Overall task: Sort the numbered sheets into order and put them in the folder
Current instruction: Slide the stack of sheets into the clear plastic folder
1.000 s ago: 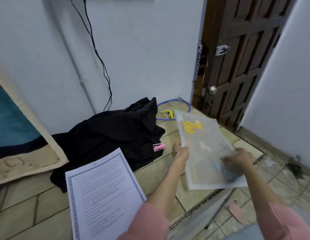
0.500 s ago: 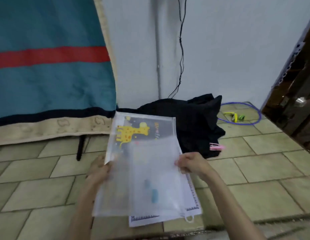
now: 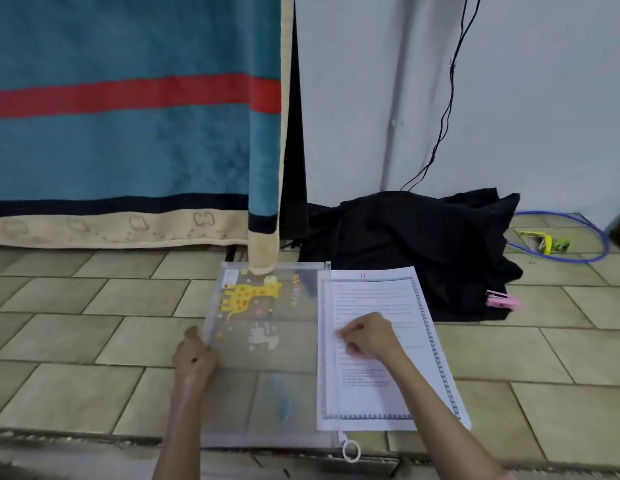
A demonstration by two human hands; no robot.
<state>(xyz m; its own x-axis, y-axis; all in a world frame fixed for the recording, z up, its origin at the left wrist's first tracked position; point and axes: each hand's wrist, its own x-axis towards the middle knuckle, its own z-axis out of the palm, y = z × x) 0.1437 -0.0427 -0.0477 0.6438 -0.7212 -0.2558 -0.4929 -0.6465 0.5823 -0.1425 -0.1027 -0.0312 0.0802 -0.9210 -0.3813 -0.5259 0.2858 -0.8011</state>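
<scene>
While your left hand [image 3: 194, 358] pinches the left edge of the clear giraffe-print folder [image 3: 267, 358], which lies flat on the tiled floor [image 3: 76, 341], your right hand [image 3: 365, 336] rests curled on the stack of numbered sheets [image 3: 381, 348], fingertips bunched as if nipping the folder's right edge or the top page; which of the two you cannot tell from here. The stack lies just beside the folder, its left margin tucked under the folder's zip side, a red "11" on the top sheet. Hold the folder's mouth open with one hand, square the sheets into one block first, and feed them in along the long edge so no corner catches; the zip ring [image 3: 351, 451] near you should stay clear of the paper. A teal blanket [image 3: 128, 133] hangs down to touch the folder's far edge, and a black cloth [image 3: 405, 251] lies heaped by the white wall [image 3: 526, 98].
</scene>
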